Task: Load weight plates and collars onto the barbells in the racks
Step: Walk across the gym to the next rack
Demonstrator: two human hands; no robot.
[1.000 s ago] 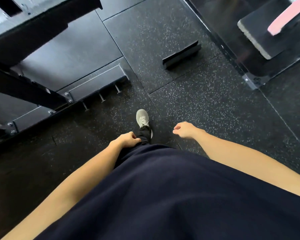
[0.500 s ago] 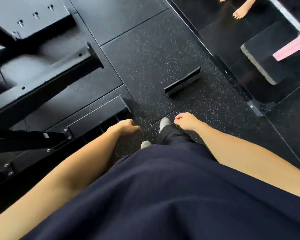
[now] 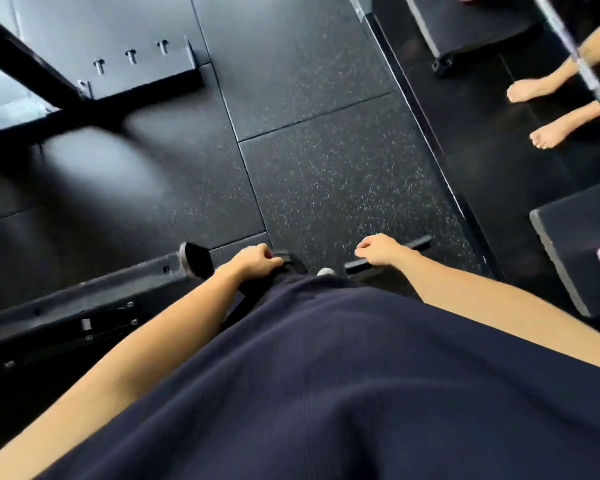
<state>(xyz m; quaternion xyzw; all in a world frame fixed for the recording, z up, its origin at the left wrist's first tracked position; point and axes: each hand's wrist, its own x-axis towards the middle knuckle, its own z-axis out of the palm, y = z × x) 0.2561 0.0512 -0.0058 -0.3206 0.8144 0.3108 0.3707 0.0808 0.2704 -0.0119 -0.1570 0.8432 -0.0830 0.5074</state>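
Note:
No weight plate, collar or barbell shows in the head view. My left hand (image 3: 255, 260) hangs in front of my dark shirt with its fingers curled and nothing in it. My right hand (image 3: 378, 250) hangs a little to the right, also loosely closed and holding nothing. Both hands are above the black speckled rubber floor (image 3: 326, 174). A black rack frame (image 3: 84, 303) with bolted base plates lies on the floor to my left, its end close to my left hand.
A second bolted rack foot (image 3: 142, 64) and a slanted black beam (image 3: 28, 64) stand at the upper left. A low black bar (image 3: 388, 254) lies on the floor beneath my right hand. A mirror (image 3: 534, 116) at the right reflects bare arms and hands. A black platform (image 3: 575, 258) sits at the right edge.
I have walked forward: the rack frame and floor bar have slid down the view toward me. Both hands stay curled and hold nothing. The mirror now shows more of the reflected arms.

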